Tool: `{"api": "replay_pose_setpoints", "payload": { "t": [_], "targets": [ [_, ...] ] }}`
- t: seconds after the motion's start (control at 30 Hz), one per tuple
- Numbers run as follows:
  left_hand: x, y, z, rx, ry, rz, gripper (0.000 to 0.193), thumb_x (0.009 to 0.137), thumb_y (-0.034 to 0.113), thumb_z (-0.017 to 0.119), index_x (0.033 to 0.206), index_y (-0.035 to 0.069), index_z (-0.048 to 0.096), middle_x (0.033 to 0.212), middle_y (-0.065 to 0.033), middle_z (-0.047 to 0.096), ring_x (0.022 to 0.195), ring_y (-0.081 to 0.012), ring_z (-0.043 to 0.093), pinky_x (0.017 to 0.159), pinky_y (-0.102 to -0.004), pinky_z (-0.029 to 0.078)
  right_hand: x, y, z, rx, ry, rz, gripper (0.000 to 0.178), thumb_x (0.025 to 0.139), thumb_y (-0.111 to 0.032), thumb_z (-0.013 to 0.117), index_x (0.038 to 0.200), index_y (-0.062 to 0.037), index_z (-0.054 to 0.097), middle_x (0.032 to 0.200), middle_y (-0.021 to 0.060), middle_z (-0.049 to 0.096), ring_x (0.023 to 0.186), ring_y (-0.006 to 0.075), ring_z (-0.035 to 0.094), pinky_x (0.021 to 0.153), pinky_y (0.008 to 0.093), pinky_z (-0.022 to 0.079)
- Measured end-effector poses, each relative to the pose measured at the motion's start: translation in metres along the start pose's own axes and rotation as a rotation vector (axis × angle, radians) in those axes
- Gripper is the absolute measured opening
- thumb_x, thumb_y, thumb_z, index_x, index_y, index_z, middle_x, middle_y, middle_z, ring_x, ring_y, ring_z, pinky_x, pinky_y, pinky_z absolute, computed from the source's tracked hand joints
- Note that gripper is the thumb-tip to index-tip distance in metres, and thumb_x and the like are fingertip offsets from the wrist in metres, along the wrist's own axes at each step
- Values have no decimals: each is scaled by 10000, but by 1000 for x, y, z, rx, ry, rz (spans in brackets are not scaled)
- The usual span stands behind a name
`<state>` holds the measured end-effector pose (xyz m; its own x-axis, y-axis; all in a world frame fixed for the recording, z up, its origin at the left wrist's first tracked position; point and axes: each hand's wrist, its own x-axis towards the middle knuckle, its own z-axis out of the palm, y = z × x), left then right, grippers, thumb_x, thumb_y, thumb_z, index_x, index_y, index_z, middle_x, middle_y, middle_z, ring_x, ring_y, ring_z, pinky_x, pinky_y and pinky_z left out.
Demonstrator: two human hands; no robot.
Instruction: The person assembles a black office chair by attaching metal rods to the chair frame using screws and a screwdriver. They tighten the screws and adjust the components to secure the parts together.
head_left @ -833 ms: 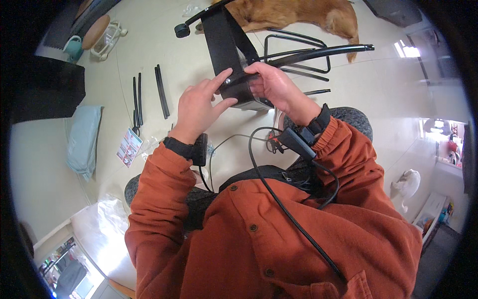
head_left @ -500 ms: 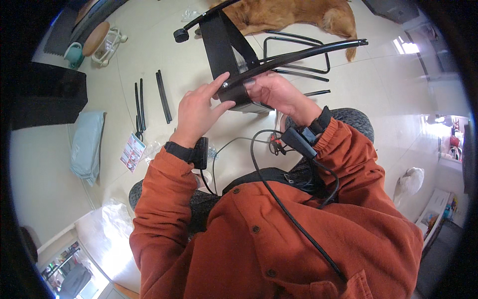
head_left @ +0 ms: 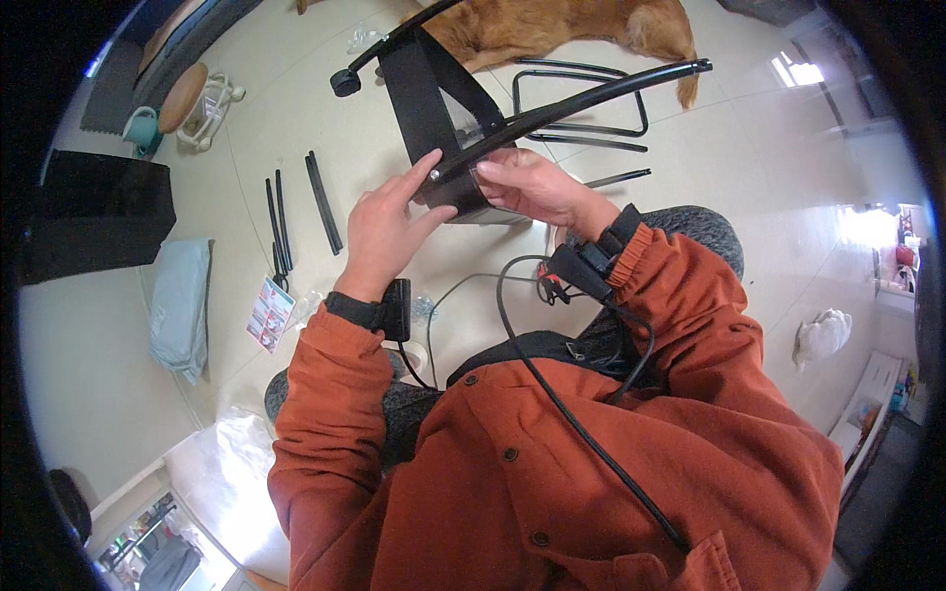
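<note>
A black metal frame point(head_left: 407, 98), its curved tube point(head_left: 591, 96) seemingly bolted on, is gripped by left hand point(head_left: 386, 225) and right hand point(head_left: 537, 187); loose rods point(head_left: 323, 202) to its left are unattached.

Rust-orange buttoned shirt point(head_left: 434, 473), gathered cuffs point(head_left: 632, 264); speckled grey trousers point(head_left: 708, 236); black wrist straps point(head_left: 350, 311), boxy modules point(head_left: 396, 310); black cable point(head_left: 591, 446).

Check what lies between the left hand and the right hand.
The near end of the black frame, with the curved bar over it, lies between the left hand and right hand, in the head view.
</note>
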<state>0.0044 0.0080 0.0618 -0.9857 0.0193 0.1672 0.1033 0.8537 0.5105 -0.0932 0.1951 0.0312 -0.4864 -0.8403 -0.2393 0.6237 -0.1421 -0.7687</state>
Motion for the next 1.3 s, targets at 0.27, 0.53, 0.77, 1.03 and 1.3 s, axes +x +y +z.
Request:
{"api": "replay_pose_setpoints", "payload": {
  "t": [0.27, 0.53, 0.77, 1.03, 1.3],
  "targets": [
    [-1, -2, 1, -22, 18, 3, 613, 716, 325, 690, 1282, 258, 464, 926, -75, 628, 577, -168, 499, 566, -283, 433, 4, 6, 5, 53, 98, 0, 173, 903, -258, 523, 866, -95, 565, 749, -67, 498, 651, 39, 432, 619, 179, 387],
    [0, -9, 6, -6, 97, 39, 395, 828, 220, 564, 1209, 315, 522, 815, -48, 621, 685, -209, 586, 665, -314, 442, 3, 7, 7, 104, 102, -12, 183, 918, -231, 497, 851, -72, 558, 749, -52, 499, 653, 49, 433, 612, 183, 395],
    [6, -16, 1, -11, 29, 41, 387, 833, 217, 553, 1204, 321, 526, 791, -28, 610, 641, -214, 545, 657, -303, 442, 7, 12, 2, 146, 13, -55, 176, 923, -232, 486, 869, -74, 543, 752, -59, 470, 639, 43, 400, 607, 175, 386],
    [5, -17, 3, -82, 58, 30, 378, 834, 209, 551, 1194, 320, 535, 778, -19, 601, 644, -208, 548, 643, -301, 445, 9, 15, -2, 162, -29, -66, 202, 923, -236, 486, 952, -42, 534, 804, -34, 486, 682, 57, 424, 640, 181, 400],
    [5, -18, -3, -49, 18, 5, 380, 830, 213, 554, 1194, 323, 533, 793, -24, 610, 623, -212, 542, 637, -299, 444, 10, 15, -1, 248, -86, -76, 271, 925, -231, 480, 1064, -3, 524, 881, -4, 531, 721, 64, 457, 685, 188, 431]
  ]
}}
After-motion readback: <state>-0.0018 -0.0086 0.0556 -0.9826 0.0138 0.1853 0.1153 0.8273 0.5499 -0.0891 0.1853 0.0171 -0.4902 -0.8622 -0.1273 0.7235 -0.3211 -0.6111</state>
